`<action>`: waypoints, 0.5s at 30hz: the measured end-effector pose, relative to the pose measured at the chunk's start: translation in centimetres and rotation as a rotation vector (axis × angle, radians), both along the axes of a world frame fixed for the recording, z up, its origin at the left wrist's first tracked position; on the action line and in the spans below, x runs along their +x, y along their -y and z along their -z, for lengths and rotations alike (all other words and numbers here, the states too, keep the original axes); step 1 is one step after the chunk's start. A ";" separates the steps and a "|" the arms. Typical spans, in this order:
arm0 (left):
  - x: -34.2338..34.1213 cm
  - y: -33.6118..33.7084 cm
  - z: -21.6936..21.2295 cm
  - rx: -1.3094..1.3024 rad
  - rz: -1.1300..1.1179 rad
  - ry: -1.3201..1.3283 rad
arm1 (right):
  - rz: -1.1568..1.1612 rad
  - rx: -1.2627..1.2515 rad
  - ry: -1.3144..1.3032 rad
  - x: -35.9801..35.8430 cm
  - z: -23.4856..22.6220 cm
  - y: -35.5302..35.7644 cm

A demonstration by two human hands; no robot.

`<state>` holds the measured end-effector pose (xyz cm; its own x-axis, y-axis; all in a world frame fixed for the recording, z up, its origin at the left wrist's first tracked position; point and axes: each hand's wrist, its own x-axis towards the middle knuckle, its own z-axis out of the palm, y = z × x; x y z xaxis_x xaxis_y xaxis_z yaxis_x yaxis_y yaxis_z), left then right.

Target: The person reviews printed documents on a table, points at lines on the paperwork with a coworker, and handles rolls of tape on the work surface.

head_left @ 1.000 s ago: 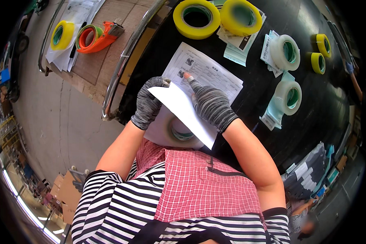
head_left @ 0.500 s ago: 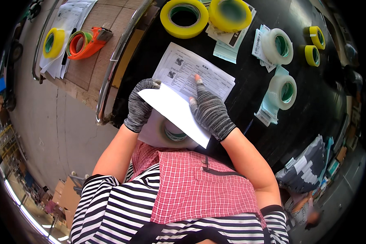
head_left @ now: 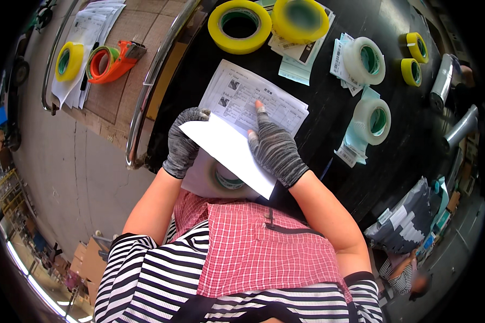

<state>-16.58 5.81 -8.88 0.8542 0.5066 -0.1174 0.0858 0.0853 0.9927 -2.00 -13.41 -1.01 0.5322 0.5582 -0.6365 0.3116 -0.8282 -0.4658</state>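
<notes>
Left hand (head_left: 182,142): is curled behind the white sheet (head_left: 226,148); whether its edge is pinched cannot be told | Right hand (head_left: 277,151): forefinger and thumb are spread apart, forefinger is laid on the printed sheets (head_left: 248,89) | White sheet: is positioned between the hands, near a tape roll (head_left: 231,183) | Printed sheets: are placed on the black table (head_left: 320,134)

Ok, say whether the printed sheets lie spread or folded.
Spread where visible: printed sheets face up, no fold showing, under the right hand. Cannot tell beneath the blank sheet.
</notes>
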 end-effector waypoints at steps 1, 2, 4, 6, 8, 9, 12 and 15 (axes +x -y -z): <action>0.1 -0.1 -0.1 0.000 0.001 0.002 | 0.000 0.008 0.016 -0.1 0.2 0.0; 0.1 -0.2 -0.1 0.043 0.015 -0.006 | 0.001 0.008 0.018 0.0 0.2 0.1; 0.2 -0.1 -0.3 0.086 0.030 -0.011 | 0.006 0.010 0.002 0.1 0.2 0.1; 0.2 0.1 -0.4 0.032 0.007 -0.023 | 0.006 0.009 -0.001 0.1 0.4 0.1; 0.2 0.0 -0.2 0.041 0.009 -0.024 | 0.006 0.007 -0.006 0.1 0.3 0.1; 0.2 -0.1 -0.2 0.048 0.010 -0.026 | 0.009 0.012 -0.007 0.1 0.2 0.1; 0.1 -0.1 -0.3 0.065 0.008 -0.001 | 0.013 0.030 -0.009 0.0 0.1 0.1; 0.1 0.0 -0.2 0.050 0.011 -0.007 | 0.034 0.080 0.022 -0.2 0.7 0.5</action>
<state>-16.44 5.86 -8.69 0.8590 0.5025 -0.0980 0.0931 0.0349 0.9950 -2.25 -13.93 -1.73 0.5652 0.5882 -0.5785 0.2951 -0.7989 -0.5240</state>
